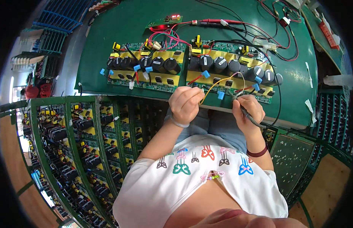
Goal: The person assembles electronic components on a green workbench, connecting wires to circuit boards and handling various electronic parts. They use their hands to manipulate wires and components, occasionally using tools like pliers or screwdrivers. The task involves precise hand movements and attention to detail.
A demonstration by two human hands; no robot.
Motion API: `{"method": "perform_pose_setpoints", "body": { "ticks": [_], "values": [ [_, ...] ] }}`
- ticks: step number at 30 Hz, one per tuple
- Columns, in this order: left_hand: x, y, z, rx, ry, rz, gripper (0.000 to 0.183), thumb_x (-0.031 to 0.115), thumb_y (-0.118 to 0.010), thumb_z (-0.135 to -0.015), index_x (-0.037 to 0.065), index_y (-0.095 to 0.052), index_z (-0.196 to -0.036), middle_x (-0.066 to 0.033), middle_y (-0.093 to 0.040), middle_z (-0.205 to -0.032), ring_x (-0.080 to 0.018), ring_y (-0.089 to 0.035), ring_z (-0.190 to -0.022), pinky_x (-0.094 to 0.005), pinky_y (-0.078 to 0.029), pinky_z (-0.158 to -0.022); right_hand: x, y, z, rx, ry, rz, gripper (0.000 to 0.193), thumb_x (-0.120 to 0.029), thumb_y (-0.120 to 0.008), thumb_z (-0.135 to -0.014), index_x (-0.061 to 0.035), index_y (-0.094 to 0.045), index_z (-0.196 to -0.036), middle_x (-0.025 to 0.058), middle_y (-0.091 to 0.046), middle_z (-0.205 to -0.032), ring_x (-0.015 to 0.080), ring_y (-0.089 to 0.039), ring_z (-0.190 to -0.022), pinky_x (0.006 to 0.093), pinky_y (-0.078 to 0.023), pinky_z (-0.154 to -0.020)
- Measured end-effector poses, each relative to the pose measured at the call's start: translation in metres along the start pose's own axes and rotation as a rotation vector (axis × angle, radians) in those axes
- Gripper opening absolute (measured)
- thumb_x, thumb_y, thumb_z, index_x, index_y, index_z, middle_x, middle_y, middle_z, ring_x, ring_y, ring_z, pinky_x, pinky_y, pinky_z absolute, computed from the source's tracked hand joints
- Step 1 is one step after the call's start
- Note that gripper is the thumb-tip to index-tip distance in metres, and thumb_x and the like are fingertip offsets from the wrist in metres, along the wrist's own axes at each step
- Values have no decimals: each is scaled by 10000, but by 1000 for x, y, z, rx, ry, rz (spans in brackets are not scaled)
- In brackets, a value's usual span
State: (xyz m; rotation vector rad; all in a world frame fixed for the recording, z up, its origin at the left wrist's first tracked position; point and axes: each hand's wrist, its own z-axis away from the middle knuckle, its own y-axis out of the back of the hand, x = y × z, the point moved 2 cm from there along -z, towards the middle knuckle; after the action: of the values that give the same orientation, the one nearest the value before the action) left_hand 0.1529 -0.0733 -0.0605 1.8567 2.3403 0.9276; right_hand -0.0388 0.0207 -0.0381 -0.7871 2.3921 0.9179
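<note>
My left hand (185, 104) is closed in a pinch at the front edge of the green bench, with the end of a thin yellow wire (219, 80) at its fingertips. My right hand (250, 109) grips a dark, cable-like probe (247, 114) with a ribbed sleeve. The wire arcs between the two hands over the right circuit board (256, 99). That board carries a row of black capacitors (220, 65), yellow plates and blue-capped leads (206, 74). A similar left board (144, 85) lies beside it. What exactly my left fingertips pinch is partly hidden.
A small board with a lit red display (175, 18) sits behind, joined by pink wires (172, 36). Black and red cables (287, 41) tangle at the back right. Green racks (68, 117) full of boards stand at the left, below bench height. A red basket (328, 36) is far right.
</note>
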Motion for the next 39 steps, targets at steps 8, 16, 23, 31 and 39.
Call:
{"method": "perform_pose_setpoints", "body": {
  "ticks": [8,16,23,31,39],
  "values": [
    [1,2,-1,8,6,23,237,-68,-716,-711,70,-670,-897,-70,-690,-915,-275,-652,-784,-367,-532,-692,-4,2,-3,-30,-20,-11,165,14,-759,-792,-21,-605,-841,138,-644,-765,297,-631,-610,332,-499,-534],
    [2,3,4,46,32,26,297,-69,-719,-642,70,-687,-902,-55,-696,-930,-257,-653,-777,-349,-547,-682,-4,-1,0,-15,4,-1,162,-30,-742,-822,-48,-582,-835,138,-638,-758,334,-638,-619,367,-514,-553],
    [1,0,-1,34,12,38,277,-71,-751,-662,53,-667,-895,-59,-688,-938,-247,-650,-775,-334,-545,-665,-13,36,-33,-22,113,37,150,-39,-739,-818,-33,-592,-846,142,-653,-765,302,-646,-625,358,-512,-551],
    [3,1,-3,34,6,14,261,-46,-727,-648,56,-659,-878,-59,-682,-924,-254,-639,-784,-351,-536,-669,13,43,-148,-316,76,93,171,-77,-723,-849,-23,-563,-828,137,-542,-676,313,-551,-581,385,-425,-544],
    [2,-1,0,18,-16,7,317,-111,-746,-670,42,-619,-917,-86,-689,-918,-266,-643,-760,-351,-533,-667,43,11,-163,-285,7,-82,221,-99,-692,-895,-18,-501,-818,79,-479,-622,171,-476,-494,316,-368,-479]
  ]
}}
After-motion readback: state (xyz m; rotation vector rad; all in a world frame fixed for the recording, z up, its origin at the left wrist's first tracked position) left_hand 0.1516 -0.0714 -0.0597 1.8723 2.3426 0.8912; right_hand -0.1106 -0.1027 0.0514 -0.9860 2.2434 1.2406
